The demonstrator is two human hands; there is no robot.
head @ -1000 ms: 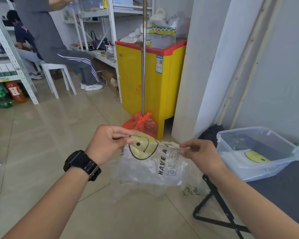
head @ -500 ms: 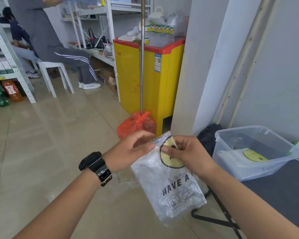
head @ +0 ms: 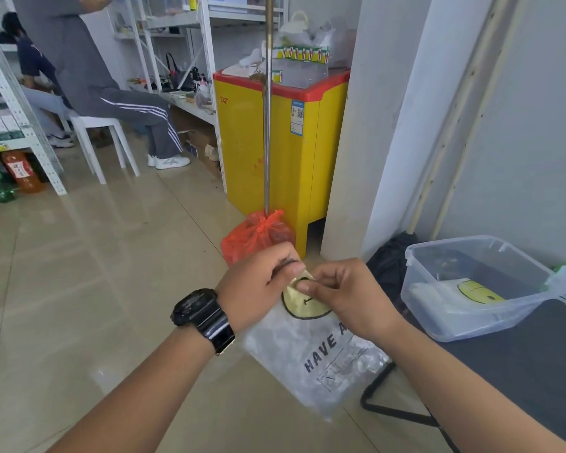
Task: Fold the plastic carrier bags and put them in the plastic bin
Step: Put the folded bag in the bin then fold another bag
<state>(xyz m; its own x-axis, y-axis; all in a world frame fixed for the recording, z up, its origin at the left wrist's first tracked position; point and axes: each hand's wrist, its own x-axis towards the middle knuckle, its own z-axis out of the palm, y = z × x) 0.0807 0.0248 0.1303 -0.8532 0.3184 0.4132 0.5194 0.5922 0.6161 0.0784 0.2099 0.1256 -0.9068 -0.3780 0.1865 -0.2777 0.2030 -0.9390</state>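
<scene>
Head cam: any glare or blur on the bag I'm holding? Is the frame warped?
Head view: carrier bag sharp, its print legible; glare mostly a sheen on the floor; wide-angle lens tilts the pillar and shelf frame outward.

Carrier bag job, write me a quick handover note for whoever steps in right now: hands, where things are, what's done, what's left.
Hands: the left hand and the right hand both pinch the top edge of the smiley carrier bag, close together; it hangs in the air.
The plastic bin stands open on the dark table at right, one folded bag inside.
Done: one bag binned.
Left: finish folding the held bag, put it in the bin.
</scene>
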